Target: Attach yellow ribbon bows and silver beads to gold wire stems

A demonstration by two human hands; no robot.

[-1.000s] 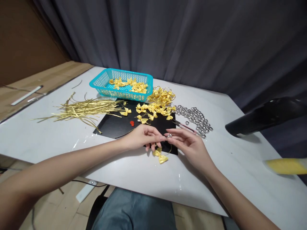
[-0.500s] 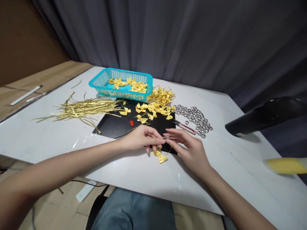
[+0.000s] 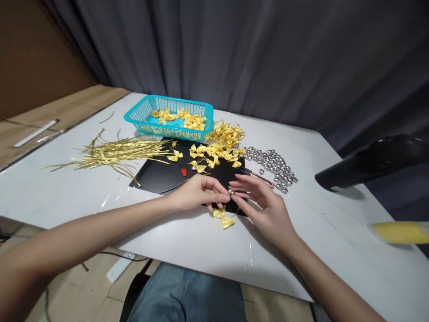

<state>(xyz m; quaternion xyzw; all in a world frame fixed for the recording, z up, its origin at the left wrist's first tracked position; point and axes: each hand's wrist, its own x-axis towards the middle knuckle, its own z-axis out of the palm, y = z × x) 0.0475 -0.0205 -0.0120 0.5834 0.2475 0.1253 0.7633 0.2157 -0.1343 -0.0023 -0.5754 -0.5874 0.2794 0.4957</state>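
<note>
Over the front edge of the black mat (image 3: 152, 178), my left hand (image 3: 201, 193) pinches at the small silver bell (image 3: 231, 192) with thumb and index finger. My right hand (image 3: 264, 201) meets it from the right, its thumb or index tip at the same bell and its other fingers spread above. A thin cord curves below the fingertips, and yellow bows (image 3: 227, 222) hang or lie just under my hands. Pink-handled scissors (image 3: 264, 180) lie behind my right hand, beside many silver bells (image 3: 271, 163). More yellow bows (image 3: 217, 152) lie on the mat.
A blue basket (image 3: 169, 131) with yellow bows stands at the back, a heap of bows (image 3: 228, 132) beside it. Gold cords (image 3: 124, 151) lie at the left, a red piece (image 3: 184, 172) on the mat. A black cylindrical object (image 3: 351, 167) and a yellow item (image 3: 398, 232) are at the right.
My right hand has shifted slightly, its fingers now covering more of the scissors' handle. The silver bell between my fingertips has turned and shows more clearly; the bows below have barely moved.
</note>
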